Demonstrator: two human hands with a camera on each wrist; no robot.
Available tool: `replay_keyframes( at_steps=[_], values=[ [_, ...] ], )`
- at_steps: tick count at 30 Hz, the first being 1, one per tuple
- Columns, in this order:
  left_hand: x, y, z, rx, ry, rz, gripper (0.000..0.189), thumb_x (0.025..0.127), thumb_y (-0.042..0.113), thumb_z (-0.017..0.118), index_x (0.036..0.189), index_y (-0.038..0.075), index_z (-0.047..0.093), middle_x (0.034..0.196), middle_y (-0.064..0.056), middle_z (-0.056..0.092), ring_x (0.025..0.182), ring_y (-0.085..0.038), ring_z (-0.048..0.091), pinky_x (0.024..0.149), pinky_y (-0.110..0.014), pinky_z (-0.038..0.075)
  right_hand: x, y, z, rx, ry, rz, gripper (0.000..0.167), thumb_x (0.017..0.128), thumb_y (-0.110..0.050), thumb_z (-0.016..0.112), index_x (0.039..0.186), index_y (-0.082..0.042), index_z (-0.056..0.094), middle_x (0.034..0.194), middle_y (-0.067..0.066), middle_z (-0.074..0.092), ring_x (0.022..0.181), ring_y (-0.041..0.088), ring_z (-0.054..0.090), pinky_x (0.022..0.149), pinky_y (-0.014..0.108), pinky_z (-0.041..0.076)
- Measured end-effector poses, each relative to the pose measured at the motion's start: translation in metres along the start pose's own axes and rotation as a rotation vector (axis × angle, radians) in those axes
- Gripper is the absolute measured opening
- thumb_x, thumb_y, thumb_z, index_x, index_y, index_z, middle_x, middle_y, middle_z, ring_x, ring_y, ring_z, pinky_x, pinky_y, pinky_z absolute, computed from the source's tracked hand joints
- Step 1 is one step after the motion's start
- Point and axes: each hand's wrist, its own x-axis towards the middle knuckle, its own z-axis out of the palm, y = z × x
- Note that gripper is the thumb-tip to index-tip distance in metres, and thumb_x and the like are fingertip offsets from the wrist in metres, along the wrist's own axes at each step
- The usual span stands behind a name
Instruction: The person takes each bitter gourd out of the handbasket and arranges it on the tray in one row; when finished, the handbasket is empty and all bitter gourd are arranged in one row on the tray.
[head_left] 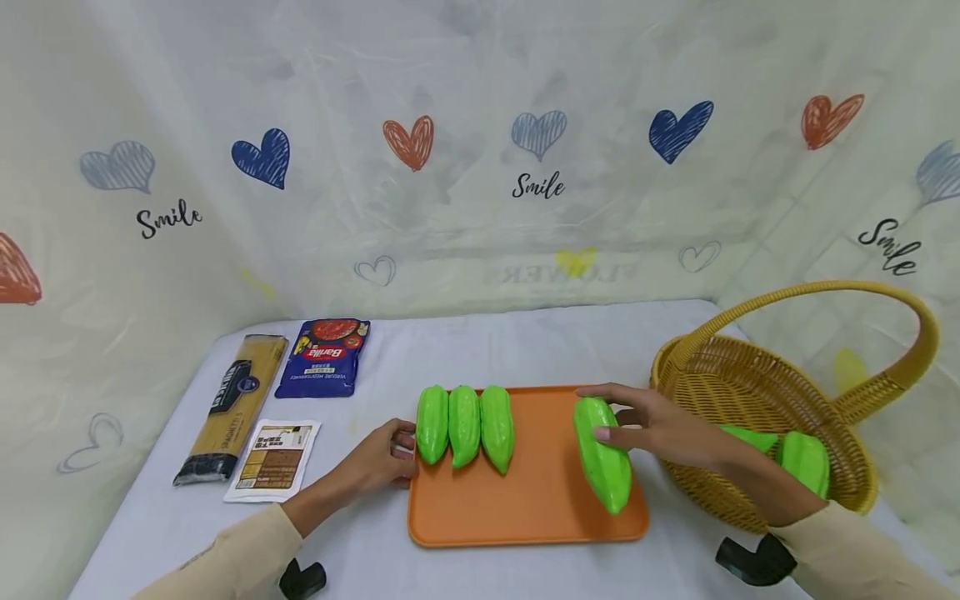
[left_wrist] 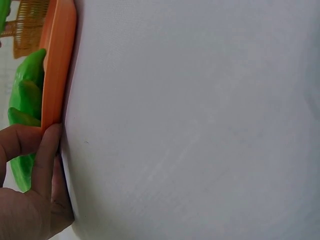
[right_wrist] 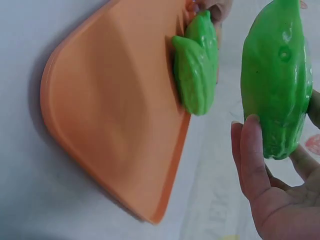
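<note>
My right hand (head_left: 663,423) holds a bright green, ribbed, pointed fruit (head_left: 602,457), perhaps a papaya, over the right part of an orange tray (head_left: 536,508). In the right wrist view the fingers and thumb grip the held fruit (right_wrist: 275,80) around its blunt end, and the fruit is apart from the tray. Three similar green fruits (head_left: 465,427) lie side by side on the left part of the tray. At the tray's left edge, my left hand (head_left: 384,457) pinches the rim, as the left wrist view shows with the orange rim (left_wrist: 59,65) at the fingertips.
To the right stands a wicker basket (head_left: 750,375) with a tall handle, holding more green fruits (head_left: 805,462). On the left lie a spaghetti pack (head_left: 238,400), a blue Barilla pouch (head_left: 324,358) and a white-and-brown packet (head_left: 273,461). A curtain with printed hearts hangs behind the table.
</note>
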Motion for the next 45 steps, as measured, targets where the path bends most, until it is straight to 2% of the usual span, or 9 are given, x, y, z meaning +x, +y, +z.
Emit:
replay_keyframes(
  at_steps=[6, 11, 19, 24, 34, 40, 45],
  values=[
    [-0.001, 0.000, 0.001, 0.003, -0.004, 0.001, 0.067, 0.075, -0.004, 0.072, 0.138, -0.003, 0.047, 0.115, -0.014, 0.055, 0.094, -0.021, 0.061, 0.071, -0.035, 0.064, 0.010, -0.003, 0.011, 0.085, -0.010, 0.076, 0.057, 0.098, -0.030, 0.064, 0.150, -0.020, 0.044, 0.144, 0.019, 0.044, 0.111, 0.029, 0.064, 0.087, 0.037, 0.057],
    [-0.002, 0.001, 0.001, -0.010, -0.010, 0.035, 0.068, 0.074, -0.005, 0.070, 0.138, -0.006, 0.046, 0.115, -0.015, 0.054, 0.095, -0.022, 0.061, 0.070, -0.036, 0.064, 0.018, 0.000, 0.014, 0.093, 0.015, 0.078, 0.060, 0.097, -0.030, 0.065, 0.150, -0.014, 0.042, 0.140, 0.021, 0.046, 0.102, 0.027, 0.068, 0.084, 0.037, 0.058],
    [-0.002, 0.001, 0.001, -0.011, -0.001, 0.036, 0.068, 0.074, -0.005, 0.070, 0.138, -0.006, 0.046, 0.115, -0.015, 0.054, 0.096, -0.023, 0.060, 0.070, -0.035, 0.064, 0.036, 0.010, 0.022, 0.091, 0.062, 0.120, 0.061, 0.095, -0.030, 0.068, 0.148, -0.013, 0.042, 0.146, 0.024, 0.043, 0.098, 0.025, 0.067, 0.079, 0.040, 0.058],
    [-0.002, 0.001, 0.001, -0.008, -0.008, 0.034, 0.069, 0.075, -0.005, 0.071, 0.139, -0.006, 0.046, 0.115, -0.015, 0.054, 0.096, -0.022, 0.060, 0.070, -0.035, 0.064, 0.046, 0.013, 0.026, 0.067, 0.080, 0.139, 0.062, 0.095, -0.031, 0.069, 0.147, -0.009, 0.042, 0.143, 0.024, 0.046, 0.093, 0.024, 0.066, 0.078, 0.043, 0.057],
    [-0.002, 0.000, 0.000, -0.009, -0.013, 0.037, 0.069, 0.075, -0.004, 0.071, 0.139, -0.006, 0.046, 0.116, -0.016, 0.054, 0.097, -0.023, 0.059, 0.071, -0.035, 0.064, 0.061, 0.019, 0.030, 0.062, 0.065, 0.128, 0.062, 0.095, -0.031, 0.068, 0.147, -0.008, 0.043, 0.144, 0.024, 0.045, 0.093, 0.025, 0.067, 0.077, 0.043, 0.056],
    [0.000, 0.000, 0.000, -0.012, -0.008, 0.026, 0.068, 0.076, -0.003, 0.072, 0.139, -0.004, 0.046, 0.117, -0.015, 0.055, 0.098, -0.023, 0.060, 0.071, -0.035, 0.064, 0.070, 0.022, 0.032, 0.040, 0.072, 0.136, 0.063, 0.096, -0.030, 0.068, 0.148, -0.007, 0.042, 0.146, 0.025, 0.044, 0.100, 0.026, 0.066, 0.078, 0.043, 0.058],
    [0.000, 0.002, 0.000, -0.018, -0.006, 0.022, 0.068, 0.076, -0.003, 0.071, 0.139, -0.004, 0.046, 0.117, -0.015, 0.055, 0.099, -0.023, 0.060, 0.072, -0.035, 0.064, 0.079, 0.021, 0.033, 0.032, 0.079, 0.162, 0.063, 0.096, -0.031, 0.067, 0.149, -0.009, 0.042, 0.149, 0.027, 0.042, 0.091, 0.024, 0.064, 0.078, 0.041, 0.057]
  ],
)
